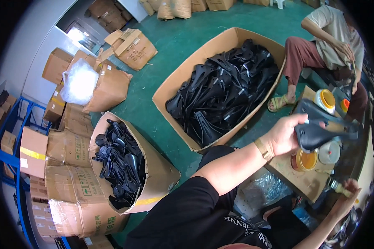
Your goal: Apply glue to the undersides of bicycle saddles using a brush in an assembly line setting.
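My left hand is closed on the broad end of a black plastic bicycle saddle shell, holding it up over a small work table. The shell's narrow end points right. Lower right, my right hand grips the pale handle of a brush; its bristle end points toward the table. Beneath the shell stand a jar of amber glue-like liquid and a whitish translucent tub. A white container with an orange-yellow rim stands behind the shell.
A big cardboard box full of black saddle shells stands ahead on the green floor. To the left is a smaller carton of black saddle parts, beside stacked cartons and a blue rack. Another person sits at the right.
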Available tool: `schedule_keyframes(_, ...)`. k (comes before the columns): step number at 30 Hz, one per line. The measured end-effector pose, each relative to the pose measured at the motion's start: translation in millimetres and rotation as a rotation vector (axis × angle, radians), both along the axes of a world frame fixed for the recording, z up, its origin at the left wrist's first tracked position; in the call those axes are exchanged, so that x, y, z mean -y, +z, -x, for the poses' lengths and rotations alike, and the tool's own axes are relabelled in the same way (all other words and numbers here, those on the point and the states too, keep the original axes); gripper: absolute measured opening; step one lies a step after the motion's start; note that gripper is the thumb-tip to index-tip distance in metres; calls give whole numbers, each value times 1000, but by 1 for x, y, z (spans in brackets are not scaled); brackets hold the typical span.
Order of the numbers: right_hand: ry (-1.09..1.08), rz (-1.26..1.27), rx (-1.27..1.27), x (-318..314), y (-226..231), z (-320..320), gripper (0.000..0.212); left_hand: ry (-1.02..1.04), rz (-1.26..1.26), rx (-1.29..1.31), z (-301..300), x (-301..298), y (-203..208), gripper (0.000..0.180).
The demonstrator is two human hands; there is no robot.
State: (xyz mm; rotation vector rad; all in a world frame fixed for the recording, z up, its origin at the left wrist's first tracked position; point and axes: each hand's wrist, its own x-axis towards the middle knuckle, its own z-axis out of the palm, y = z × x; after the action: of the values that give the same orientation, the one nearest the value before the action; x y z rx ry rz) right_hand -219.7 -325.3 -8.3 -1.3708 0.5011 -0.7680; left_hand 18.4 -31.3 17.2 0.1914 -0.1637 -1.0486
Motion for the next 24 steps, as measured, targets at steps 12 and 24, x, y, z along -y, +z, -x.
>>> schedule_keyframes(12, 67, 81, -326, -65, -7, -65, 15, 298, -242, 161, -11, -27, -6, 51)
schedule_keyframes(24, 180, 540, -731, -79, -63, -88, 19, 252, -238, 126, -9, -25, -7, 51)
